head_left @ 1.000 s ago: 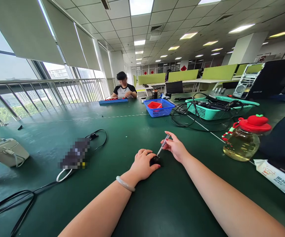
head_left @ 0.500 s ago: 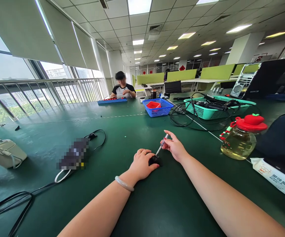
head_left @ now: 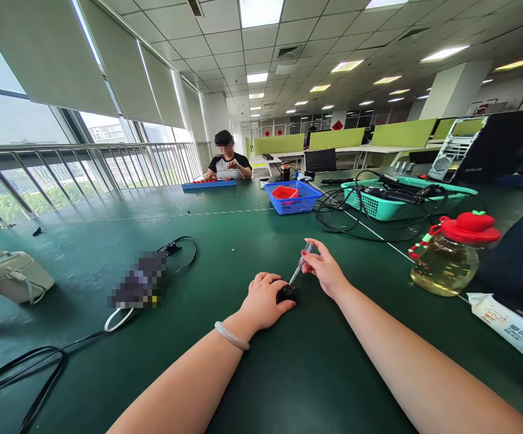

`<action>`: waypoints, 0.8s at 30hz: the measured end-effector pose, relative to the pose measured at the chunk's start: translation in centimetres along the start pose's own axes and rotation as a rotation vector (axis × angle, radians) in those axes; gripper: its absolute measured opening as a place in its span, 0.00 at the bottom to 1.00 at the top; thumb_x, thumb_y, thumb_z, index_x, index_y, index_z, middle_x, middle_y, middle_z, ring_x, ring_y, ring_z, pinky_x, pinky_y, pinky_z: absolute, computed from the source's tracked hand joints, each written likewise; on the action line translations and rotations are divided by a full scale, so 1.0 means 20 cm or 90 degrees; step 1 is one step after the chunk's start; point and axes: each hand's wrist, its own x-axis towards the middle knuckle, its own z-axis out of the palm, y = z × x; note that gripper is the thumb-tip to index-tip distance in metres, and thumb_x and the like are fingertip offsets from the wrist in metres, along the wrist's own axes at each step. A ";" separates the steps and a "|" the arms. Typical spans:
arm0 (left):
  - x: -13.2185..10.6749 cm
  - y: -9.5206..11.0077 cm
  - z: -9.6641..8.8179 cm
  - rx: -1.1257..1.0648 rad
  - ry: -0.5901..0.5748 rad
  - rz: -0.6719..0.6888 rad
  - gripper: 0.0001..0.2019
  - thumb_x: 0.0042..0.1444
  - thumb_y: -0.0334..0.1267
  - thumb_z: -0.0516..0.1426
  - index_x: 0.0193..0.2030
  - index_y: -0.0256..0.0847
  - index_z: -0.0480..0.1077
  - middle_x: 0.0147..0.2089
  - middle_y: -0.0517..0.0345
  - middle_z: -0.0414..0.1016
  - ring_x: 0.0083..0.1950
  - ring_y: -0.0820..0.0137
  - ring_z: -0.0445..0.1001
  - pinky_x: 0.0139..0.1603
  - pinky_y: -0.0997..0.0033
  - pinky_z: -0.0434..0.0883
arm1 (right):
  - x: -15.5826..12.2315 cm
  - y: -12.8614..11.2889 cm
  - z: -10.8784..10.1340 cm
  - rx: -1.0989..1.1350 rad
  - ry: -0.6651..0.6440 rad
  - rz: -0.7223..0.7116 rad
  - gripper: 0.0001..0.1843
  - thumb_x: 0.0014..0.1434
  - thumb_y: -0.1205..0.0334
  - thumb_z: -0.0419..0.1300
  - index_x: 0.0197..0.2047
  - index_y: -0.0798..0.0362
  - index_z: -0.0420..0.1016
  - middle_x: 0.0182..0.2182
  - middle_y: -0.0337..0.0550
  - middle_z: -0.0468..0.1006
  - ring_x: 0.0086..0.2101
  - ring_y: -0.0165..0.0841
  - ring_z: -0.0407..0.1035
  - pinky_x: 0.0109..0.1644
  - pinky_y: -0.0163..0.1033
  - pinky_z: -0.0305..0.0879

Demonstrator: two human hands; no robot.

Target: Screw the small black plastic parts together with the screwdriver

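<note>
A small black object (head_left: 287, 293) lies on the green table (head_left: 189, 367), partly covered by my fingers; its exact kind I cannot make out. My left hand (head_left: 263, 303) is closed round its left side and presses it to the tabletop. In my right hand (head_left: 323, 268) a screwdriver (head_left: 301, 263) with a clear handle is gripped, tilted, with my index finger on the top end. Its metal shaft slants down to the left, and the tip meets the top of the black object.
Ahead stand a blue basket (head_left: 294, 203) with a red tray and a green basket (head_left: 397, 208) heaped with cables. A red-lidded jar (head_left: 449, 265) and a white packet (head_left: 510, 328) are at right. Left lie a pouch (head_left: 14, 274) and a cable (head_left: 57, 361). A person (head_left: 228, 160) sits opposite.
The whole view has shifted slightly. Both hands keep their hold on the black object and the screwdriver, whose tip stays on the object.
</note>
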 end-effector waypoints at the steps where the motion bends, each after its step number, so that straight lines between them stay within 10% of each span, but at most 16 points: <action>1: 0.00 0.00 0.00 0.000 0.001 0.000 0.21 0.56 0.50 0.60 0.54 0.47 0.73 0.62 0.52 0.69 0.67 0.54 0.57 0.67 0.46 0.59 | 0.00 0.00 0.00 0.000 -0.002 0.000 0.38 0.43 0.44 0.70 0.55 0.46 0.65 0.23 0.29 0.72 0.21 0.27 0.65 0.32 0.38 0.65; 24: 0.00 -0.01 0.01 -0.001 0.007 0.009 0.20 0.56 0.50 0.60 0.54 0.48 0.73 0.62 0.52 0.69 0.67 0.54 0.58 0.67 0.46 0.59 | -0.01 0.00 0.04 -0.033 -0.043 -0.022 0.48 0.48 0.45 0.67 0.67 0.47 0.52 0.24 0.32 0.75 0.24 0.31 0.69 0.36 0.41 0.67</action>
